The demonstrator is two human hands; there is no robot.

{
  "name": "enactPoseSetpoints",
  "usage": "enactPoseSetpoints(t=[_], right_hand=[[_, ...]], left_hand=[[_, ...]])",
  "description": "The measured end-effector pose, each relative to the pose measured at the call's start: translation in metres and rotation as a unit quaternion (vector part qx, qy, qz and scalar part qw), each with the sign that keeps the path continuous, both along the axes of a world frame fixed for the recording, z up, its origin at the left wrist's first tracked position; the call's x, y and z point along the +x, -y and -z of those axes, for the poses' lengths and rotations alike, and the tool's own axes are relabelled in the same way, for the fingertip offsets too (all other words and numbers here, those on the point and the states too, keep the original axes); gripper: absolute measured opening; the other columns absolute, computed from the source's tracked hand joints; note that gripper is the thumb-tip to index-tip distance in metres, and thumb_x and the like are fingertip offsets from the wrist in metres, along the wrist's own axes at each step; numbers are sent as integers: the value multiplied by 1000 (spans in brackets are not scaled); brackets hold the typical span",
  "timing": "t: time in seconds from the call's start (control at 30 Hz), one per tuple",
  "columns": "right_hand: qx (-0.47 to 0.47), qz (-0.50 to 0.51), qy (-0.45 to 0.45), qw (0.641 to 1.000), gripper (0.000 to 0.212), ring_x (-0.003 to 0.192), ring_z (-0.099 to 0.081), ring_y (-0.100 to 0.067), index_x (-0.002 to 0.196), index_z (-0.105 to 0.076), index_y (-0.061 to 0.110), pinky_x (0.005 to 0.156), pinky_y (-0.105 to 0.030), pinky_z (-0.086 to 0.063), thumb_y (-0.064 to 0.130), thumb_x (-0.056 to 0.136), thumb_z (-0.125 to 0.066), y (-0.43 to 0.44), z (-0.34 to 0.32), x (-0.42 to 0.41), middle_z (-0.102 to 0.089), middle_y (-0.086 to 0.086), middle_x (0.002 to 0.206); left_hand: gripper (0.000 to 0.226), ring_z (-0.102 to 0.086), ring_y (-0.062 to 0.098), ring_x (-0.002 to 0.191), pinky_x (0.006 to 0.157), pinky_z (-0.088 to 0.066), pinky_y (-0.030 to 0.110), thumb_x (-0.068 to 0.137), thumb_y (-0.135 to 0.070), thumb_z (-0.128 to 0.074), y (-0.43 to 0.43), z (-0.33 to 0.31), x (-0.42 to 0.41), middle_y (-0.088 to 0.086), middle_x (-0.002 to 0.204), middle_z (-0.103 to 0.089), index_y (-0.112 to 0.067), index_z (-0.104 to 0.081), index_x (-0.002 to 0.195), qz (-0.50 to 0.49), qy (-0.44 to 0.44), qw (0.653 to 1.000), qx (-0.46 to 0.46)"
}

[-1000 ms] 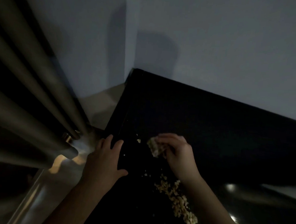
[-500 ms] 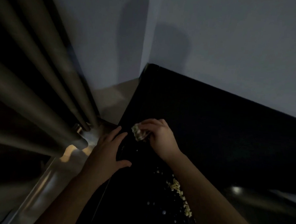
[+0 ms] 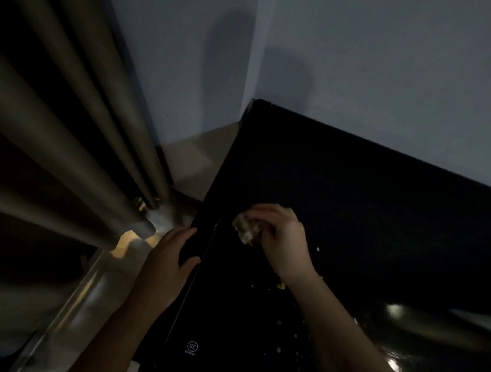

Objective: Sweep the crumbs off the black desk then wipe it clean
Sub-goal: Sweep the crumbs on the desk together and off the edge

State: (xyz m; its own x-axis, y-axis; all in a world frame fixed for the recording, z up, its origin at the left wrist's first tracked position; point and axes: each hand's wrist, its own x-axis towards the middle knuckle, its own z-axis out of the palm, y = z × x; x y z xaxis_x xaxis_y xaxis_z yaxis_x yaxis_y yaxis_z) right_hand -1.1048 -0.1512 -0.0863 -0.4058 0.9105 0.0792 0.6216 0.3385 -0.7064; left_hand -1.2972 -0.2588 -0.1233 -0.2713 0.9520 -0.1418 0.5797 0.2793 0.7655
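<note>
The right hand (image 3: 285,239) is pinching a small crumpled wipe (image 3: 245,230) in curled fingers and holding it low over the black tabletop (image 3: 351,208) near its left edge, probably to push bits toward that side. The left hand (image 3: 168,260) is resting at that edge with fingers nearly straight and thumb lying on top, holding nothing, likely placed to catch what falls. A few pale crumbs (image 3: 281,286) are lying scattered nearer the person, beside the right wrist, so the sweeping looks unfinished.

Black desk (image 3: 351,205), glossy, pushed into the wall corner. Carries pale crumbs (image 3: 281,286) scattered thinly over the near part.
</note>
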Motion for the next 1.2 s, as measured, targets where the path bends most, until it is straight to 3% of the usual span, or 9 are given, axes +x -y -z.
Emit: enactPoseSetpoints(t=[0.2, 0.33, 0.53, 0.63, 0.7, 0.77, 0.9, 1.1, 1.2], right_hand=[[40, -10, 110, 993, 42, 97, -52, -23, 107, -72, 26, 77, -40, -50, 4, 75, -54, 0, 26, -45, -65, 7, 114], [14, -94, 97, 991, 51, 99, -54, -18, 96, -72, 31, 74, -35, -44, 25, 70, -29, 37, 25, -19, -65, 15, 112], [-56, -178, 101, 977, 36, 96, -47, 0, 79, -71, 31, 77, -32, -42, 26, 65, -38, 63, 16, 44, -66, 22, 101], [-34, -209, 96, 973, 27, 95, -51, -8, 80, -73, 27, 78, -37, -48, 14, 68, -53, 52, 2, 44, -67, 16, 101], [29, -162, 57, 985, 24, 92, -55, -15, 84, -74, 27, 77, -36, -48, 14, 73, -58, 33, -1, 37, -68, 12, 100], [74, -82, 42, 993, 32, 93, -51, -13, 94, -74, 27, 79, -35, -49, 17, 79, -47, 8, 2, 32, -67, 11, 104], [18, 11, 98, 995, 44, 97, -37, -4, 107, -70, 26, 86, -41, -47, 2, 81, -43, -20, 24, 41, -61, 14, 115], [-39, -99, 128, 986, 45, 94, -44, -4, 91, -72, 31, 84, -29, -42, -8, 75, -55, 22, 20, 72, -54, 26, 106], [-64, -101, 97, 988, 51, 93, -46, 1, 88, -73, 33, 80, -12, -39, -12, 74, -54, 24, 10, 86, -57, 29, 102]], left_hand=[[54, -51, 12, 118, 99, -41, 26, 83, -1, -67, 13, 1, -1, -8, 125, -51, -15, -51, 133, -30, 52, 998, -6], [53, -49, 10, 116, 97, -39, 24, 84, -1, -67, 16, -2, 2, -4, 127, -53, -13, -51, 133, -36, 44, 998, 5], [53, -46, 11, 119, 99, -36, 23, 86, -1, -64, 15, -9, 4, 4, 134, -51, -10, -49, 136, -30, 39, 999, -14], [56, -46, 20, 125, 101, -34, 23, 86, -2, -65, 12, -10, 5, 9, 137, -48, -9, -45, 138, -20, 22, 999, -38], [61, -43, 22, 129, 101, -31, 23, 85, -5, -67, 11, -10, 8, 10, 141, -44, -9, -42, 141, -15, 1, 999, -48], [66, -36, 21, 134, 102, -27, 21, 86, -10, -67, 11, -10, 13, 9, 147, -37, -11, -36, 145, -7, -17, 998, -62], [68, -30, 19, 138, 100, -22, 17, 88, -12, -64, 12, -11, 18, 7, 151, -31, -12, -31, 147, -8, -34, 997, -69], [65, -36, 21, 132, 99, -28, 19, 89, -10, -63, 13, -20, 25, 9, 147, -33, -10, -32, 147, -23, -36, 996, -78], [63, -38, 23, 131, 104, -33, 27, 87, -7, -64, 10, -25, 30, 9, 145, -34, -8, -37, 143, -17, -66, 995, -68]])
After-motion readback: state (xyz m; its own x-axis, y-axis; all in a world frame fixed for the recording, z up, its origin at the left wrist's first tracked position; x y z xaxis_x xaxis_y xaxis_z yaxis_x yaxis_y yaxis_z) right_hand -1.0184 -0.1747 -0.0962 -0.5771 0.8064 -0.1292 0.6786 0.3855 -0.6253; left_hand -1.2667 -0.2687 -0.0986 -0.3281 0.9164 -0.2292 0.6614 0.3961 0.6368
